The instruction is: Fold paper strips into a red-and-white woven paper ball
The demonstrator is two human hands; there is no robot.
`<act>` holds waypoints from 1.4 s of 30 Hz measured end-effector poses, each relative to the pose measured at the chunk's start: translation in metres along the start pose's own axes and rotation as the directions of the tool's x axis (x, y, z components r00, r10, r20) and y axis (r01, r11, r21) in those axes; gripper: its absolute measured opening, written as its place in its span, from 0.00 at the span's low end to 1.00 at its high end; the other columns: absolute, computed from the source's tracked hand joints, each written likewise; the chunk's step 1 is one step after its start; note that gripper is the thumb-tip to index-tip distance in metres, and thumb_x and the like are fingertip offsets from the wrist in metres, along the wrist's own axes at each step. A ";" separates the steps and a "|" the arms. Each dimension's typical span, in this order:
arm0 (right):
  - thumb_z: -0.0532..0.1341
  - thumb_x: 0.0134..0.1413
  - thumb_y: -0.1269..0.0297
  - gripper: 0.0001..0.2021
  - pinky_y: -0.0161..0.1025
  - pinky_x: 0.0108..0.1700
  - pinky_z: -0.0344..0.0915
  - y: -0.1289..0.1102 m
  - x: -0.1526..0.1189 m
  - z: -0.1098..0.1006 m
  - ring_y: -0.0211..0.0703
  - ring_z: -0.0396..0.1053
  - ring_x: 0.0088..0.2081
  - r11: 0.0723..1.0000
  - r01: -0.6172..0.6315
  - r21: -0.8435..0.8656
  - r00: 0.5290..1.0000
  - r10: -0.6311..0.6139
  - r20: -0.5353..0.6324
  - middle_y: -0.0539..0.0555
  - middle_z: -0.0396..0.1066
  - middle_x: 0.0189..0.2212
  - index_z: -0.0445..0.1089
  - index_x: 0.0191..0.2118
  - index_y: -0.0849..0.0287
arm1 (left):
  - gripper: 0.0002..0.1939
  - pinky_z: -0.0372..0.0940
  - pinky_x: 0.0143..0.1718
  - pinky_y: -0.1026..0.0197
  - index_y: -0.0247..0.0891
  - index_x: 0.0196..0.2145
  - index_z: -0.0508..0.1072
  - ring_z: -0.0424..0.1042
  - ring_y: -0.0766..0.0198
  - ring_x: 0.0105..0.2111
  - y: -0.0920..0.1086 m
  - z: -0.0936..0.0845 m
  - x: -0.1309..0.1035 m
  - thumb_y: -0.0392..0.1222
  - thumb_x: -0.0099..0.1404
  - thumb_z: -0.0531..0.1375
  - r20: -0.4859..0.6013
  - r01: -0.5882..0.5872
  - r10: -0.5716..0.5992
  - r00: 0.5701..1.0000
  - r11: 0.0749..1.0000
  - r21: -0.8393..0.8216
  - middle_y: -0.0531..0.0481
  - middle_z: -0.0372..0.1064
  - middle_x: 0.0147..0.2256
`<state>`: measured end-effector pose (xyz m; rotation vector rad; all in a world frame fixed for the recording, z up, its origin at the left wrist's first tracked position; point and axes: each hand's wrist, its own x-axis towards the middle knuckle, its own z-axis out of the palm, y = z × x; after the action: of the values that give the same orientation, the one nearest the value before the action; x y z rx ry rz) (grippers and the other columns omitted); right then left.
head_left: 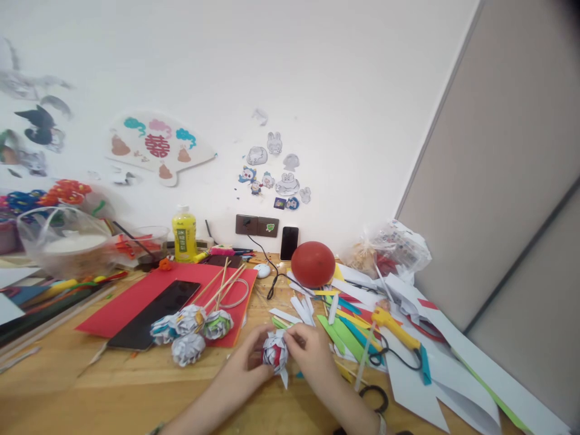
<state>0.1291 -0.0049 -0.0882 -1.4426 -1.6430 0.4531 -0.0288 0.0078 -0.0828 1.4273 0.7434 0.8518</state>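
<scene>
Between my two hands, low over the wooden table, is a paper flower [275,351] of white petals with some red showing inside. My left hand [250,361] wraps round its left side, thumb below and fingers behind. At the upper right edge of the flower, my right hand [308,350] pinches a petal between thumb and fingers. A loose paper strip hangs below the bloom. To the left lie several finished-looking paper flowers [188,320] on wooden sticks [225,284], resting partly on a red sheet [136,284] and beside a dark phone [156,314].
Coloured paper strips [348,329] spread to the right, with a yellow glue gun [396,331] and scissors [375,399] among white paper sheets [423,380]. Behind stand a red balloon [312,264], an upright phone [289,243] and a yellow bottle [183,234]. A cable [272,284] crosses the table.
</scene>
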 end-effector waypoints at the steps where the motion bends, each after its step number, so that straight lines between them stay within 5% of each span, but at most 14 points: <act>1: 0.56 0.50 0.69 0.10 0.31 0.26 0.55 -0.001 0.000 0.000 0.36 0.62 0.23 1.000 -0.001 0.008 1.000 0.001 -0.001 0.48 0.67 0.18 0.69 0.22 0.61 | 0.27 0.64 0.45 0.56 0.38 0.46 0.62 0.68 0.57 0.46 -0.001 0.000 0.000 0.30 0.45 0.55 -0.003 0.005 -0.005 1.000 1.000 -0.018 0.46 0.69 0.44; 5: 0.55 0.50 0.69 0.10 0.31 0.26 0.55 -0.003 -0.002 0.001 0.36 0.62 0.22 0.999 -0.005 0.037 1.000 0.005 -0.002 0.49 0.66 0.18 0.69 0.22 0.61 | 0.26 0.65 0.45 0.56 0.38 0.45 0.63 0.69 0.57 0.44 -0.008 -0.001 0.003 0.30 0.46 0.52 -0.010 -0.004 0.004 1.000 1.000 0.014 0.47 0.70 0.43; 8: 0.54 0.51 0.70 0.09 0.31 0.26 0.57 -0.006 -0.004 0.002 0.37 0.63 0.23 0.999 -0.003 0.054 1.000 0.003 0.004 0.49 0.67 0.19 0.69 0.23 0.61 | 0.27 0.62 0.50 0.54 0.37 0.48 0.62 0.66 0.55 0.49 -0.013 -0.002 0.002 0.30 0.47 0.52 -0.066 -0.089 0.106 0.992 0.972 0.217 0.44 0.67 0.49; 12: 0.55 0.49 0.72 0.09 0.32 0.27 0.56 -0.010 -0.006 0.003 0.38 0.63 0.25 0.999 0.032 0.019 0.999 -0.032 0.006 0.49 0.67 0.20 0.69 0.23 0.60 | 0.26 0.56 0.55 0.50 0.39 0.51 0.62 0.62 0.54 0.53 -0.016 -0.003 -0.004 0.31 0.52 0.52 -0.057 -0.248 0.355 0.933 0.750 0.613 0.42 0.65 0.52; 15: 0.55 0.49 0.73 0.09 0.33 0.28 0.56 -0.010 -0.008 0.001 0.39 0.63 0.25 0.994 0.083 -0.076 0.996 -0.084 -0.010 0.50 0.68 0.20 0.70 0.24 0.59 | 0.25 0.60 0.52 0.52 0.38 0.52 0.60 0.64 0.54 0.51 -0.015 -0.004 -0.006 0.31 0.56 0.51 0.014 -0.327 0.472 0.881 0.588 0.740 0.40 0.65 0.51; 20: 0.54 0.53 0.73 0.12 0.37 0.37 0.62 -0.011 -0.009 -0.003 0.45 0.69 0.34 0.973 0.194 -0.123 0.981 -0.195 0.009 0.55 0.74 0.33 0.72 0.39 0.59 | 0.24 0.63 0.49 0.53 0.37 0.52 0.59 0.66 0.54 0.49 -0.019 -0.006 -0.001 0.30 0.57 0.50 0.095 -0.391 0.553 0.828 0.446 0.806 0.37 0.66 0.49; 26: 0.52 0.52 0.76 0.15 0.41 0.39 0.64 -0.023 -0.018 -0.004 0.48 0.69 0.36 0.903 0.342 -0.261 0.938 -0.344 0.040 0.57 0.74 0.35 0.72 0.42 0.60 | 0.24 0.63 0.49 0.53 0.34 0.54 0.59 0.67 0.53 0.48 -0.024 -0.008 0.000 0.31 0.58 0.49 0.101 -0.376 0.570 0.815 0.388 0.841 0.36 0.67 0.48; 33: 0.52 0.57 0.71 0.16 0.43 0.49 0.64 -0.028 -0.021 -0.003 0.46 0.68 0.47 0.972 0.232 -0.030 0.971 -0.233 -0.050 0.58 0.71 0.45 0.69 0.49 0.59 | 0.25 0.64 0.48 0.54 0.34 0.54 0.58 0.68 0.52 0.47 -0.017 -0.014 0.002 0.32 0.58 0.49 0.113 -0.387 0.626 0.771 0.321 0.864 0.35 0.68 0.47; 38: 0.53 0.56 0.71 0.20 0.48 0.53 0.62 -0.031 -0.028 0.001 0.49 0.64 0.52 0.898 0.408 -0.167 0.906 -0.421 -0.050 0.58 0.67 0.51 0.63 0.54 0.59 | 0.30 0.62 0.51 0.51 0.35 0.59 0.52 0.65 0.52 0.51 -0.023 -0.017 0.001 0.30 0.57 0.49 0.116 -0.388 0.652 0.749 0.290 0.875 0.36 0.66 0.51; 42: 0.51 0.58 0.70 0.17 0.46 0.48 0.67 -0.034 -0.028 0.000 0.46 0.67 0.48 0.909 0.382 -0.168 0.906 -0.404 -0.125 0.57 0.70 0.47 0.65 0.52 0.57 | 0.36 0.60 0.53 0.50 0.40 0.61 0.45 0.63 0.54 0.53 -0.023 -0.018 -0.001 0.27 0.56 0.49 0.130 -0.387 0.637 0.760 0.282 0.878 0.39 0.63 0.53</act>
<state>0.1067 -0.0401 -0.0731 -1.1657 -1.8071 -0.0069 -0.0437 0.0177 -0.1067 2.6711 0.9879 1.2615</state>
